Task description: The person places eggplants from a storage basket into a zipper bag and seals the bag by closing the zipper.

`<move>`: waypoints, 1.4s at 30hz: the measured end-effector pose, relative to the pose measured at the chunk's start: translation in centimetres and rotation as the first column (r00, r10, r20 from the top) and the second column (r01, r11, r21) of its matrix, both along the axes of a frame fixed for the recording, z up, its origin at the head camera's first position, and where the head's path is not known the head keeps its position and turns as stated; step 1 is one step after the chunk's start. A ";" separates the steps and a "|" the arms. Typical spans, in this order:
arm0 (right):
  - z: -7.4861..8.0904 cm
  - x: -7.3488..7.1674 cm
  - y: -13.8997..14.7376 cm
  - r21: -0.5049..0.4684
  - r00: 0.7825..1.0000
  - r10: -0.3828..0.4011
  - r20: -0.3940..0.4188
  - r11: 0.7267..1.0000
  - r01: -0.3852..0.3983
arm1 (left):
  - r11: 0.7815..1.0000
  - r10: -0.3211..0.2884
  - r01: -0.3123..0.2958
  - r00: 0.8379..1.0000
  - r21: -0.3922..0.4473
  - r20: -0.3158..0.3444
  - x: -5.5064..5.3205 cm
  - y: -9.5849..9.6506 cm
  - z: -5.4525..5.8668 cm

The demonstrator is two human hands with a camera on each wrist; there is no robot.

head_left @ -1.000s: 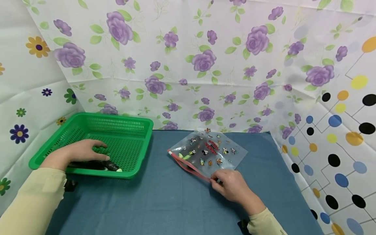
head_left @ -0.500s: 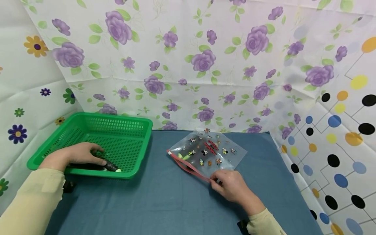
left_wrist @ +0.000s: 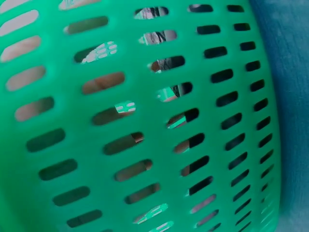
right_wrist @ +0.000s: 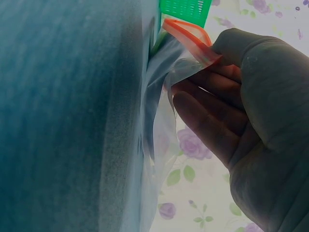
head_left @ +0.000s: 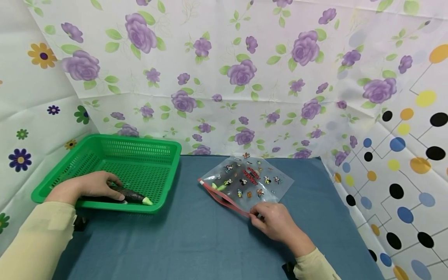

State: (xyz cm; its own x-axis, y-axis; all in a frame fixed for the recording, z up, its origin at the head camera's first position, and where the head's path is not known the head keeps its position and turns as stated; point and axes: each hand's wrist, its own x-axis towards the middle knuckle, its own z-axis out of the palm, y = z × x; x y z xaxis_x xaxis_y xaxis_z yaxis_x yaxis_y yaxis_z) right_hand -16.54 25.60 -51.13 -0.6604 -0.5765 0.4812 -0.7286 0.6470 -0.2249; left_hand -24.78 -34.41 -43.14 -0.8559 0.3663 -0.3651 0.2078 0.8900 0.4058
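Dark vegetable [head_left: 135, 196]: inside the green basket [head_left: 172, 171], partly beneath the left hand [head_left: 93, 184], tip projecting right of the thumb. Left hand curls over it, apparently gripping. More of its length shows beyond the fingers than a second ago; judged as being worked free, not yet out. Right hand [head_left: 274, 219] pinches the clear bag [head_left: 260, 186], lying just beyond it on the table [head_left: 196, 241].

The left hand [head_left: 89, 186] partly covers the dark vegetable [head_left: 135, 196]. From the left wrist, the green basket [left_wrist: 70, 121] screens its own contents, leaving only slivers. Red lettering [head_left: 251, 175] on the clear bag [head_left: 257, 188] is too small to read, and the head view cuts off both sleeves [head_left: 36, 243].
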 end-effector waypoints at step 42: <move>0.2 0.0 -0.1 -0.003 1.000 0.008 -0.006 1.000 -0.008 | 0.998 0.002 0.003 0.996 0.062 -0.089 -0.3 0.8 -0.6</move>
